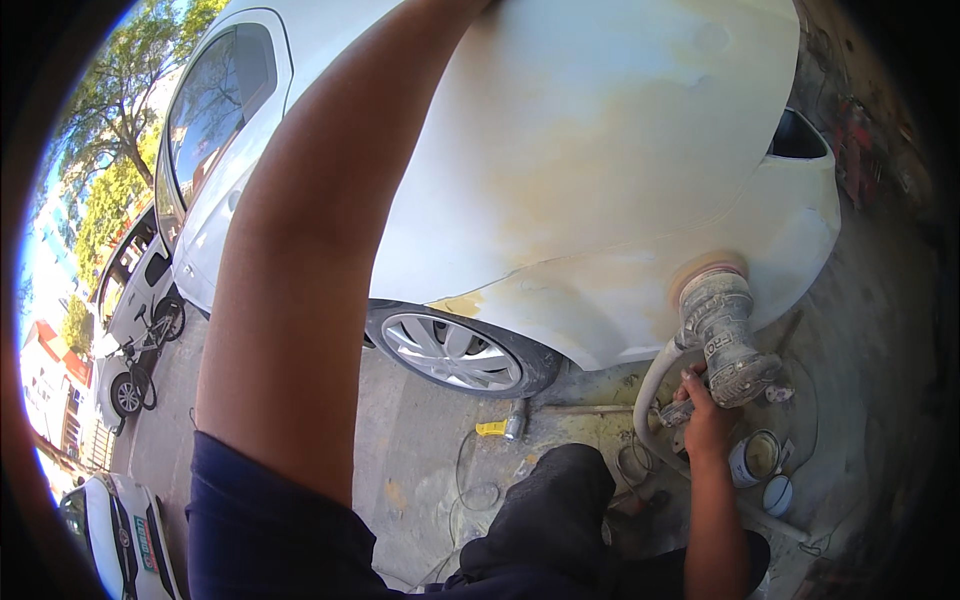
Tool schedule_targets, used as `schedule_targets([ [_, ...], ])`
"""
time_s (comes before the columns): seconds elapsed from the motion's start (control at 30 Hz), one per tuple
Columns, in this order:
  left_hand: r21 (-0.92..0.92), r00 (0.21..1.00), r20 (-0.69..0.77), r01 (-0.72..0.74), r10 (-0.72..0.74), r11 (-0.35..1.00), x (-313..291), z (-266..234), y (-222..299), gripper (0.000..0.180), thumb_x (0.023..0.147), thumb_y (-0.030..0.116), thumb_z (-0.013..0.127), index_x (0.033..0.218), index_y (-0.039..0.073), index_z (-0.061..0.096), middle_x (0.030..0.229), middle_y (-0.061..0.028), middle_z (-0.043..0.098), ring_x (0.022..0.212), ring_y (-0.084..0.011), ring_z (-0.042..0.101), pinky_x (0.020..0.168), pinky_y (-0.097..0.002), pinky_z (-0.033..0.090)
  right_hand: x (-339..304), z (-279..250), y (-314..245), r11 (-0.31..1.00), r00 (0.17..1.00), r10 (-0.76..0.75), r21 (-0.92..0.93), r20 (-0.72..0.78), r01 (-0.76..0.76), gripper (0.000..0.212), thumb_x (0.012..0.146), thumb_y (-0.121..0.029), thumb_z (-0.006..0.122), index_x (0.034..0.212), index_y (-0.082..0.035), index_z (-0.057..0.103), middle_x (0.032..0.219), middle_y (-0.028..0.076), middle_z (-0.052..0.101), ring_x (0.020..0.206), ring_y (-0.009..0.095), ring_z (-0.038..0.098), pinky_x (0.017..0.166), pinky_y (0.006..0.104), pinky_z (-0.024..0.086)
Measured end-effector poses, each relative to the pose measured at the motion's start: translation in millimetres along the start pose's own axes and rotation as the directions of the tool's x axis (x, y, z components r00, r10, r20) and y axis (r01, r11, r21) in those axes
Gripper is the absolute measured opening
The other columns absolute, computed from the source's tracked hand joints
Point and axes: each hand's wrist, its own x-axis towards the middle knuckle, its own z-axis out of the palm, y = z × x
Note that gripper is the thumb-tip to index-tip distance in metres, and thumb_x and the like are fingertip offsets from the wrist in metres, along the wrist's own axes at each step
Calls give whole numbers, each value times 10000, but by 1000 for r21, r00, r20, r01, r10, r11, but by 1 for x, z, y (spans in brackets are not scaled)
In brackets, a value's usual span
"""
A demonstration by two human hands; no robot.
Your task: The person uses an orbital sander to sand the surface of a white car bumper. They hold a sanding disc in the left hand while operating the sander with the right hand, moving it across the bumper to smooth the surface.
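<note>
We are gripping a dusty sander with our right hand, fingers curled around its handle, pressing its pad against the white car panel above that hand. Our left arm is reaching up over the car, the left hand out of sight.

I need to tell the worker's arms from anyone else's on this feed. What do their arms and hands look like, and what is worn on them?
Both forearms are bare, with no gloves, watch or bands visible. The left arm ends at a dark navy short sleeve near the shoulder; its hand is out of frame at the top. The right hand is ungloved, and no sleeve shows on that arm.
</note>
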Motion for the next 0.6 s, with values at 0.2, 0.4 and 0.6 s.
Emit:
schedule_targets([
  [0.2,-412,972,-228,-50,-50,910,-100,-34,65,676,1048,430,628,1536,-25,520,1359,-289,670,1271,-393,628,1109,-448,482,-18,19,28,986,992,27,-166,120,-7,303,912,-54,813,1161,-4,648,1052,73,686,918,191,677,825,370,559],
  [0.4,-511,806,37,523,-590,682,-400,-112,215,640,995,80,664,1537,-154,417,1444,-296,585,1318,-363,599,1141,-443,457,-37,33,56,931,948,-53,-327,314,160,527,877,-132,864,1327,30,642,1280,174,710,1171,313,694,1040,450,525],
  [0.6,-396,160,503,916,-849,-62,-560,-157,319,749,1076,175,625,1661,-70,227,1580,-207,379,1456,-301,471,1222,-442,404,-72,82,60,791,820,-212,-400,531,463,421,856,-143,862,1206,29,705,1091,201,775,1015,355,772,908,458,584],
])
